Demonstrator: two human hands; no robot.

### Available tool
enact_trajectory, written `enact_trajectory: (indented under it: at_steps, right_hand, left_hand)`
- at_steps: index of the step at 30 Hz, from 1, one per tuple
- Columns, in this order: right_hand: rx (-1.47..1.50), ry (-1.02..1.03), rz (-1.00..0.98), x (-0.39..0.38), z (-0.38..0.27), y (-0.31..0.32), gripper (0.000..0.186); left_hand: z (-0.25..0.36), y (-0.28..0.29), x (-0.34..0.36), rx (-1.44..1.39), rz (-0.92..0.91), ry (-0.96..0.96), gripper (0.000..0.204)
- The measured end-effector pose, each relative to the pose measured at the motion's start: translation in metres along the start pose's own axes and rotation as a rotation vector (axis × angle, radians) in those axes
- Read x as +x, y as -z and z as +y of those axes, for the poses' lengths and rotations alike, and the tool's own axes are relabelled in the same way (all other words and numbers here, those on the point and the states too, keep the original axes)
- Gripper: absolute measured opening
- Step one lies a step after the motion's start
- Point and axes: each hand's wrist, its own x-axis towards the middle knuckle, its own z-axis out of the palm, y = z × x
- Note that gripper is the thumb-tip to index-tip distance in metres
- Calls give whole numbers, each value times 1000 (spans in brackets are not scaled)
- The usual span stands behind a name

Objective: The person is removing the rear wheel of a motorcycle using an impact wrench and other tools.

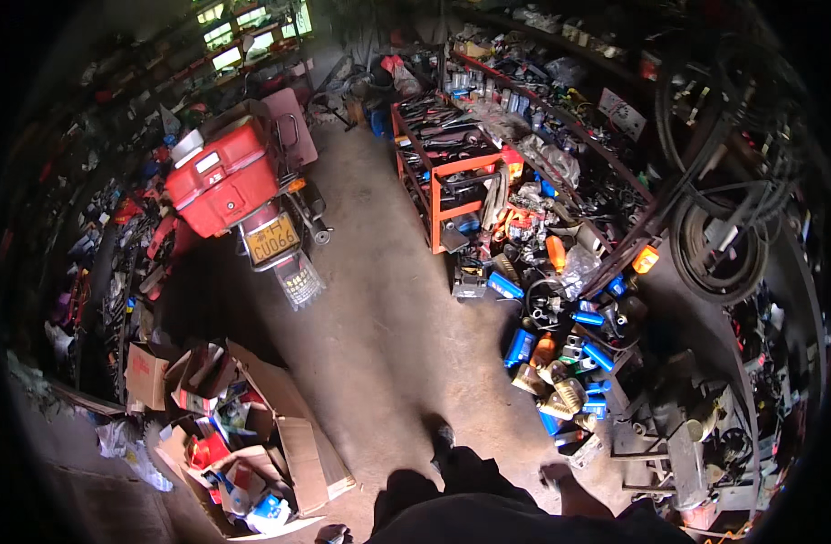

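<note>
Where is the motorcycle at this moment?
In the head view, the motorcycle stands left of centre in the upper half, across the floor from the orange tool cart and beyond the cardboard boxes at lower left.

Place: cluttered repair workshop
Vehicle: parked motorcycle (pixel 272 238) with red rear box (pixel 221 177)
Cart (pixel 436 199): orange frame, hand tools (pixel 443 136) piled in
Floor, right: blue and orange bottles (pixel 598 355)

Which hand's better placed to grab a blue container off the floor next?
Right, probably: the right hand is on the same side as the blue containers; the left hand isn't clearly visible.
</note>
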Motion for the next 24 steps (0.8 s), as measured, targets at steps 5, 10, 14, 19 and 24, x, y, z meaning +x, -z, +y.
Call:
enact_trajectory:
  at_steps: [5,10,14,19,24]
  right_hand:
    - [480,-214,209,132,-380,190,40]
    - [165,-48,322,259,-512,298,40]
    - [12,-9,365,377,-578,316,36]
    - [23,21,512,519,-565,345,23]
    - [404,-122,473,733,-613,402,30]
  left_hand:
    - [121,1,84,44,447,279,24]
    - [228,36,256,183,422,423,26]
    - [347,66,354,158,426,534,15]
    - [523,31,517,305,590,110,23]
    - [654,-11,587,613,557,86,25]
